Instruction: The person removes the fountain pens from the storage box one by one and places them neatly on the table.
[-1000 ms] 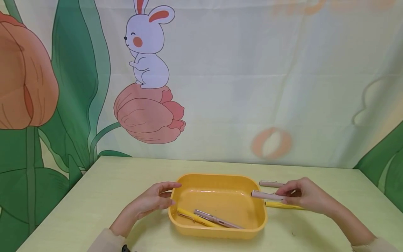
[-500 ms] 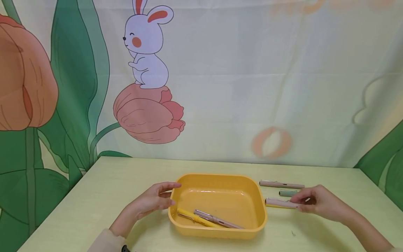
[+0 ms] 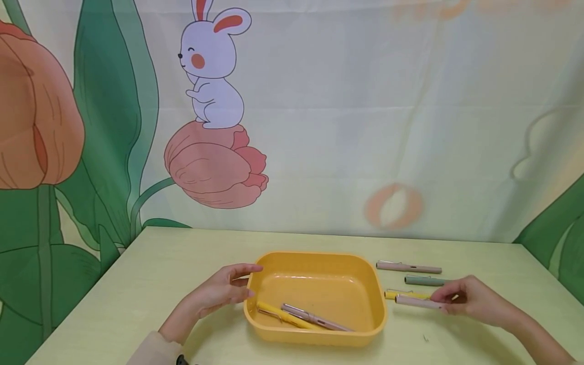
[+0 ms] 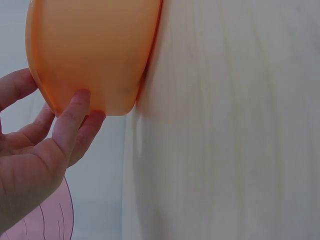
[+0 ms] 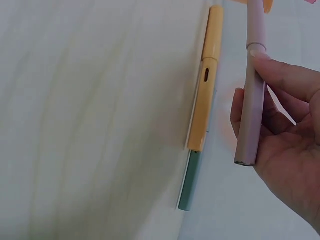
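My right hand (image 3: 483, 304) pinches a pale pink capped pen (image 3: 416, 302) near its barrel end, right of the tray. In the right wrist view, that pink pen (image 5: 256, 100) lies between thumb and fingers, above the table. Beside it a yellow pen (image 3: 406, 294) rests on the table, with a green pen (image 3: 424, 280) and a beige-pink pen (image 3: 408, 267) farther back. With fingers spread and fairly straight, my left hand (image 3: 219, 291) touches the left end of a yellow plastic tray (image 3: 315, 335); its fingertips (image 4: 82, 97) press on the tray's outer wall.
Inside the tray, a yellow pen (image 3: 285, 315) and a brownish pen (image 3: 317, 318) lie crossed near the front wall. A printed cloth (image 3: 319, 126) hangs behind the table (image 3: 191, 248). A tiny mark (image 3: 426, 338) shows on the tabletop at the right.
My right hand has moved right and toward me with the pink pen, away from the tray's rim, uncovering the green and yellow pens. The left hand and tray stay put.
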The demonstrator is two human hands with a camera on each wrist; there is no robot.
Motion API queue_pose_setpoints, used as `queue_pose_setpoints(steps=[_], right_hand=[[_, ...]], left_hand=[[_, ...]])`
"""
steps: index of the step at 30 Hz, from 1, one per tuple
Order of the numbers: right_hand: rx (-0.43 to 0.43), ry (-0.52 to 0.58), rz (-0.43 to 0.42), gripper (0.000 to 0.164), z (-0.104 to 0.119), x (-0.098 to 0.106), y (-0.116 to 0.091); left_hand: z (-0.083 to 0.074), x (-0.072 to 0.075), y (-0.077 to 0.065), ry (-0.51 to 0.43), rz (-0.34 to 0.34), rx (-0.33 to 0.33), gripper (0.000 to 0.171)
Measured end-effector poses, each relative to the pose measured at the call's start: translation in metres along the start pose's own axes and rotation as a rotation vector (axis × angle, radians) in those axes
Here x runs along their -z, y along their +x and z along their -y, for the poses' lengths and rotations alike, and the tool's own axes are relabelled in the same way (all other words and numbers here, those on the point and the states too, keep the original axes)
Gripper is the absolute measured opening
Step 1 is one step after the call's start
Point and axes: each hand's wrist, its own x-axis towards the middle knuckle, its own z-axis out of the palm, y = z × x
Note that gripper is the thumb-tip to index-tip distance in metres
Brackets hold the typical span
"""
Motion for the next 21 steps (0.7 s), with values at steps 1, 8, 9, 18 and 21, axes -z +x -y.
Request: queue_pose_setpoints(steps=[1,8,9,18,21], right_hand=[[-0.004,-0.001,0.006,0.016,-0.0015,-0.0002,0.0001],[-0.012,-0.047,0.027,0.019,-0.0055,-0.0021,0.0023],[-0.013,-0.054,0.030,0.020,-0.0056,-0.0025,0.0028],[-0.011,-0.071,0.049,0.019,-0.0064,-0.0065,0.0055],[-0.014,-0.054,0.058,0.019,-0.0060,-0.0076,0.0059]], left_hand=[[-0.0002,-0.0001,-0.0004,0.000,0.002,-0.002,0.056],[-0.0010,-0.0004,-0.0013,0.000,0.003,-0.008,0.055],[-0.0009,-0.0003,-0.0013,0.001,0.003,-0.009,0.055],[-0.0002,0.0002,-0.0006,0.000,0.005,-0.007,0.055],[-0.0002,0.0000,-0.0005,0.001,0.004,-0.007,0.055]])
